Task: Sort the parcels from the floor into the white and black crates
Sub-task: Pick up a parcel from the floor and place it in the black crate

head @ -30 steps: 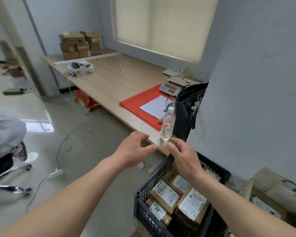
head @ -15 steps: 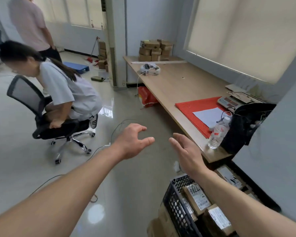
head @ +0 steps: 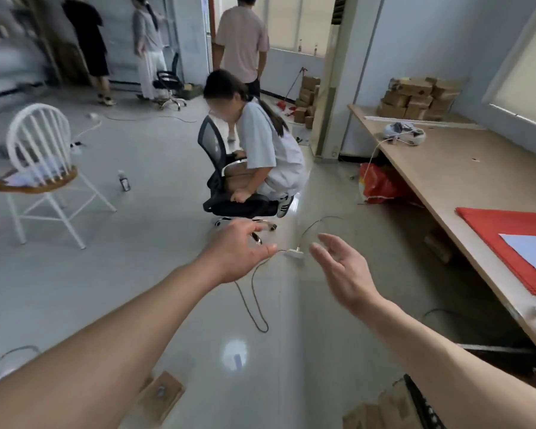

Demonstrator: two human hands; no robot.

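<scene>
Left of the long pale wooden bench (head: 446, 171), my left hand (head: 237, 253) and right hand (head: 345, 274) hang empty, fingers apart and loosely bent. A flat brown cardboard parcel (head: 161, 397) lies on the glossy floor (head: 106, 274) off the bench's near end, the black plastic crate (head: 425, 408) closer to it.

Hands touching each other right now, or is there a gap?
Apart. The head view shows a clear gap between the left hand and the right hand, with floor and a white plug visible through it.

Bottom edge cuts off most of the black crate (head: 423, 404)
</scene>
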